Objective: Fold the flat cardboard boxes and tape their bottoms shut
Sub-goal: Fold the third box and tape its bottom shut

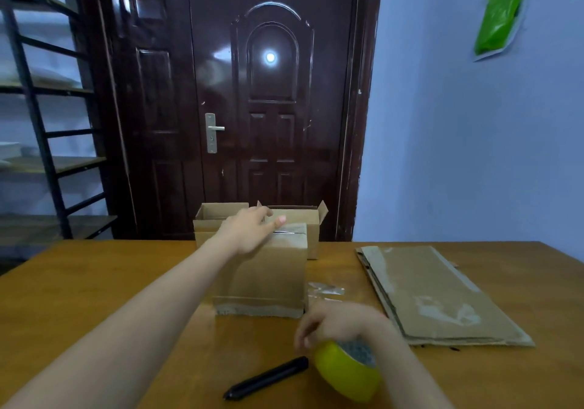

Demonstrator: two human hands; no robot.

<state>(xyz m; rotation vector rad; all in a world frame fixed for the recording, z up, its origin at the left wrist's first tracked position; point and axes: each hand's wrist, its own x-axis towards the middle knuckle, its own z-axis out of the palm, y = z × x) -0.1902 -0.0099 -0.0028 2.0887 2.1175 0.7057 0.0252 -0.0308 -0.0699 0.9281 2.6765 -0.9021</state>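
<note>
A folded cardboard box [265, 279] stands in the middle of the wooden table [94, 288], its taped seam facing up. My left hand [252, 228] lies on its top far edge, fingers stretched over the clear tape strip. My right hand [335, 323] hovers close to the table at the box's near right corner, fingers curled downward; whether it holds anything I cannot tell. A yellow tape roll [347, 374] sits just under my right wrist. A stack of flat cardboard boxes [436, 295] lies to the right.
Two folded boxes, one [208, 222] at the left and one [311, 222] at the right, stand open-topped behind the middle one. A black pen-like tool [267, 380] lies near the front edge. A loose bit of clear tape [325, 290] lies right of the box. A dark door and metal shelves stand beyond.
</note>
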